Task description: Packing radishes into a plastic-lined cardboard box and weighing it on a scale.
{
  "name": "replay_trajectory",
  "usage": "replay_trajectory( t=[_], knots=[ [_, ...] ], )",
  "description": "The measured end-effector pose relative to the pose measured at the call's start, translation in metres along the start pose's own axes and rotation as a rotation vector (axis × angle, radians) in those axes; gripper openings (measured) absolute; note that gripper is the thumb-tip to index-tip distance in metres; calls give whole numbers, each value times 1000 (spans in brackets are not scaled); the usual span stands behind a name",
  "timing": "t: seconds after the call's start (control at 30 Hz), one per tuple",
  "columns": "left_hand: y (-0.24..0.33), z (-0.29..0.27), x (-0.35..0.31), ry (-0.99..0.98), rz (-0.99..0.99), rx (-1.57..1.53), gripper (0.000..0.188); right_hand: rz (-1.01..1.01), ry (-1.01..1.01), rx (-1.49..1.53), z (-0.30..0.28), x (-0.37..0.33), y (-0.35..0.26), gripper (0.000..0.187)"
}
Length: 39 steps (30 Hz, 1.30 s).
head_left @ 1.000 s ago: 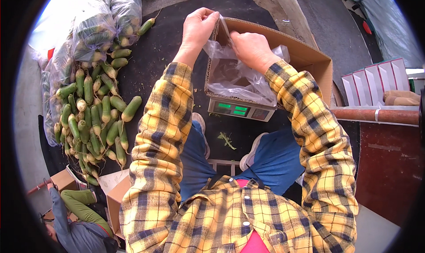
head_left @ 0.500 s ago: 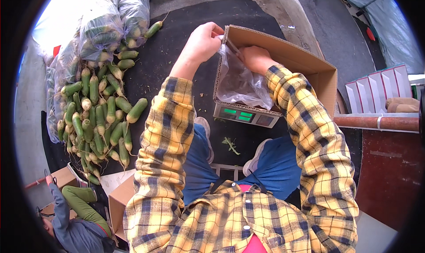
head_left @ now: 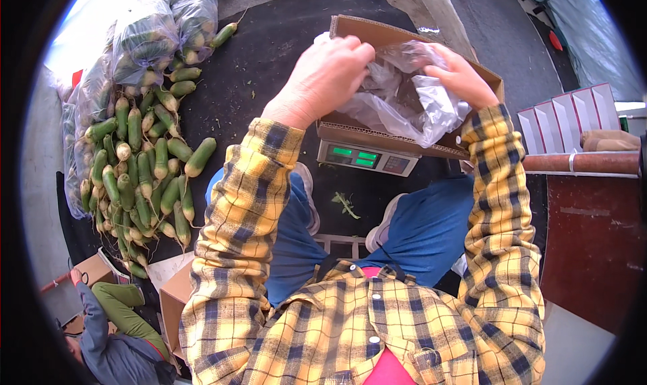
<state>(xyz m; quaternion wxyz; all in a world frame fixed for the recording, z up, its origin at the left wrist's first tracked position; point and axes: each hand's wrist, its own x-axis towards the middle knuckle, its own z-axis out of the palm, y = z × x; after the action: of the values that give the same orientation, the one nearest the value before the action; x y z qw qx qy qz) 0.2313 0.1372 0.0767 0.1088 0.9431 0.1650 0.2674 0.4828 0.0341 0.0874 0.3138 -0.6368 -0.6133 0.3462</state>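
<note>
A cardboard box (head_left: 364,30) stands on a digital scale (head_left: 391,164) with green lit displays. Inside the box, a clear plastic bag (head_left: 435,105) bunches up and spills over the near rim. My left hand (head_left: 330,75) is closed at the box's left side, its fingers curled on the bag's edge. On the opposite side, my right hand (head_left: 463,80) grips the bag between thumb and fingers, above the box's right part. The box floor is mostly hidden by the plastic.
A heap of green radishes (head_left: 145,176) lies to my left, with filled clear bags of radishes (head_left: 145,41) behind it. A leaf scrap (head_left: 346,205) lies between my feet. White-and-red panels (head_left: 566,122) stand at right. Another person (head_left: 118,338) crouches at lower left beside cardboard boxes.
My right hand has come up out of the box and moved right, drawing the bag wider. My left hand has shifted right and nearer, over the box's left edge.
</note>
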Motion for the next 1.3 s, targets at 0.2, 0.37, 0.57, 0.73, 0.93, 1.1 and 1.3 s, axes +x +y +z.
replay_trajectory(
  t=[0.2,0.37,0.57,0.73,0.93,1.1,1.3],
  knots=[
    [10,26,13,-197,13,-166,20,85,200,344,-7,-41,-18,43],
    [43,44,45,-348,-133,-677,34,-55,151,849,7,-41,-23,43],
    [48,74,44,-230,-626,-1463,31,-113,791,-39,-7,-52,-29,53],
    [61,63,48,-164,-278,-323,30,66,583,-138,4,-74,-48,61],
    [64,76,44,-122,-286,-232,17,9,569,-304,49,-48,-42,45],
    [48,87,31,-472,-212,-38,28,-59,726,1386,5,-52,-37,18],
    [39,14,28,-579,-257,-173,50,-172,518,1632,-40,-86,54,24]
  ],
)
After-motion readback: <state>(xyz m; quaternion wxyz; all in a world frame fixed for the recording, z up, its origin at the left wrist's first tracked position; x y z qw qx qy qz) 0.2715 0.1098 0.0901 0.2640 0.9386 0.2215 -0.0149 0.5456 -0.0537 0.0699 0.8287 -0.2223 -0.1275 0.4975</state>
